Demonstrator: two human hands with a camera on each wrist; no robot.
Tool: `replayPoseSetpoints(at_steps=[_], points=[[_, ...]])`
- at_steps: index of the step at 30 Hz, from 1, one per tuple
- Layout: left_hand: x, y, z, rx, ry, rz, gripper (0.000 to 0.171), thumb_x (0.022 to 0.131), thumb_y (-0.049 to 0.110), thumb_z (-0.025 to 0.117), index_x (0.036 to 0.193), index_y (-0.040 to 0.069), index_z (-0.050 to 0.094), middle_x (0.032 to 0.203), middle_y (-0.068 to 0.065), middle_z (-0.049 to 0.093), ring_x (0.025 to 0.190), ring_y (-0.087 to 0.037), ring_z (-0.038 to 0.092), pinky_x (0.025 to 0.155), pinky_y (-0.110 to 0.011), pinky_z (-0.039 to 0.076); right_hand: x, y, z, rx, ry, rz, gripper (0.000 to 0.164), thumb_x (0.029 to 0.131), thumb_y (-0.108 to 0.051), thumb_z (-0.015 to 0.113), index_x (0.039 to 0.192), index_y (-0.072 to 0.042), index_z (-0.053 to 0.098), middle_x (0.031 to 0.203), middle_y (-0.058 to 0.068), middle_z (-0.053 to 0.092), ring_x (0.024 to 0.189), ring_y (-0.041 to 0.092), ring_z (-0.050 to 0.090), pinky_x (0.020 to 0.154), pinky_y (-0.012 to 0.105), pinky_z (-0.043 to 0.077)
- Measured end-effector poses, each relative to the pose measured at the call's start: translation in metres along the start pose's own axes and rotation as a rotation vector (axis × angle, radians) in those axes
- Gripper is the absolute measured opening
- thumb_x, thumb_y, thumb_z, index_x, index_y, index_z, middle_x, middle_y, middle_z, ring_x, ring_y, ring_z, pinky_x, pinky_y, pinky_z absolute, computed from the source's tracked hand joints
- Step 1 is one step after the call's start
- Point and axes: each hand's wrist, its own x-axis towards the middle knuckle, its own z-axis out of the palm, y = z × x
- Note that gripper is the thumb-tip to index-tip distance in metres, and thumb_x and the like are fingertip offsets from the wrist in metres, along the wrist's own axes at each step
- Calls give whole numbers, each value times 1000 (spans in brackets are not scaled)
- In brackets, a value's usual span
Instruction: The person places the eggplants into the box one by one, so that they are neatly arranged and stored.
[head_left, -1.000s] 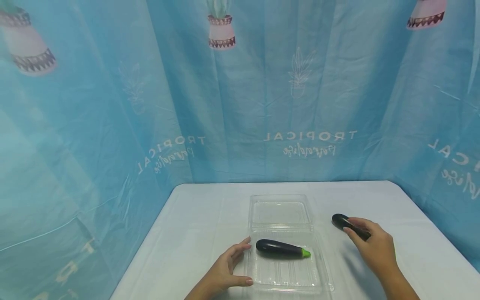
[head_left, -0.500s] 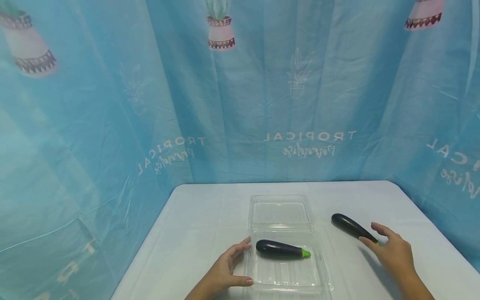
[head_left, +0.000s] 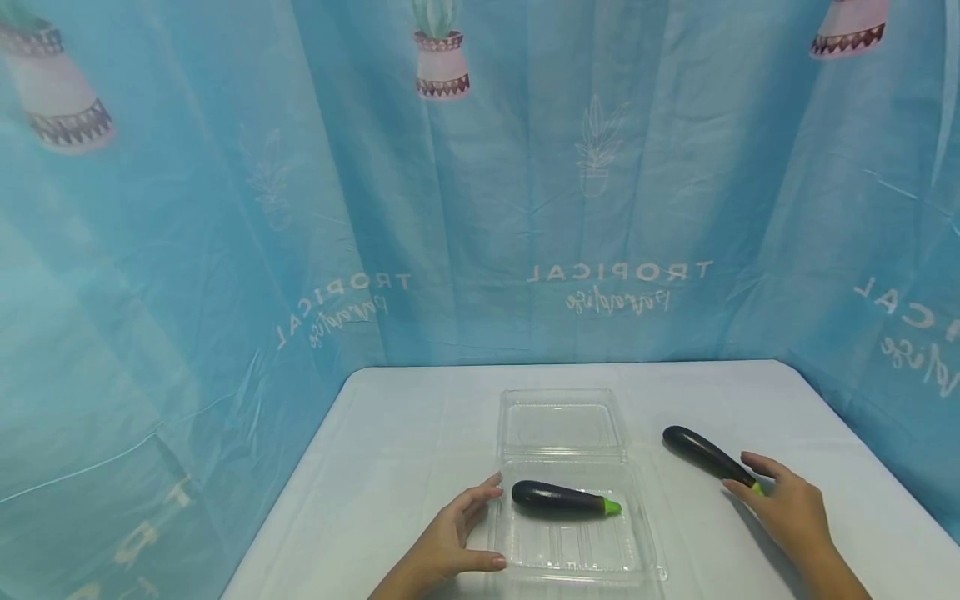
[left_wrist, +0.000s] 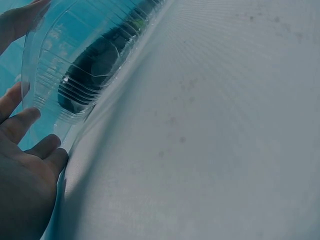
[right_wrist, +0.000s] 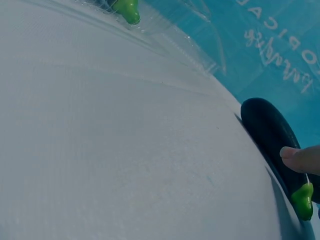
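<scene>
A dark eggplant point(head_left: 558, 499) with a green stem end lies in the near half of a clear plastic clamshell container point(head_left: 577, 562), whose lid is folded back. At its left side rests my left hand point(head_left: 453, 533), thumb and fingers spread along the edge; the left wrist view also shows these fingers point(left_wrist: 22, 125) beside the clear wall. A second eggplant point(head_left: 701, 450) lies slanted on the table right of the container. My right hand point(head_left: 795, 508) is at its green end, with the thumb point(right_wrist: 300, 159) against its side and the index finger apart from the skin.
The white-covered table point(head_left: 405, 433) runs back to a blue printed curtain point(head_left: 480, 208), which also hangs along both sides. The flipped-back lid point(head_left: 558, 425) lies behind the container's base.
My right hand has slid back from the second eggplant's middle to its green end, its fingers spreading wider. That eggplant stays in place. The left hand and container have not moved.
</scene>
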Motion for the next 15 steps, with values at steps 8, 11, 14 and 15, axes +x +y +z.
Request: replayPoseSetpoints(at_steps=[8, 11, 14, 15], points=[[0, 0, 0, 14, 2, -53, 84, 81, 10, 93, 152, 4, 49, 170, -3, 31, 156, -28, 25, 122, -32, 25, 3, 5, 7, -16, -1, -2, 63, 84, -25, 91, 130, 9, 65, 127, 35, 64, 121, 61, 55, 97, 74, 46], [0, 0, 0, 19, 7, -55, 84, 80, 10, 93, 152, 4, 49, 170, -3, 31, 156, -29, 25, 123, -36, 24, 3, 7, 9, -13, 4, -9, 62, 83, -22, 91, 129, 9, 66, 125, 36, 64, 119, 61, 56, 95, 74, 47], [0, 1, 0, 23, 14, -54, 84, 80, 10, 93, 151, 4, 49, 169, -3, 32, 155, -29, 26, 123, -36, 25, 3, 8, 11, -11, 7, -7, 61, 83, -22, 91, 129, 9, 66, 125, 36, 65, 120, 61, 56, 96, 73, 47], [0, 1, 0, 22, 13, -54, 85, 80, 10, 94, 151, 4, 49, 169, -2, 32, 155, -29, 26, 122, -35, 25, 4, 8, 11, -11, 7, -3, 61, 84, -22, 91, 129, 10, 66, 125, 36, 64, 120, 61, 56, 96, 73, 47]])
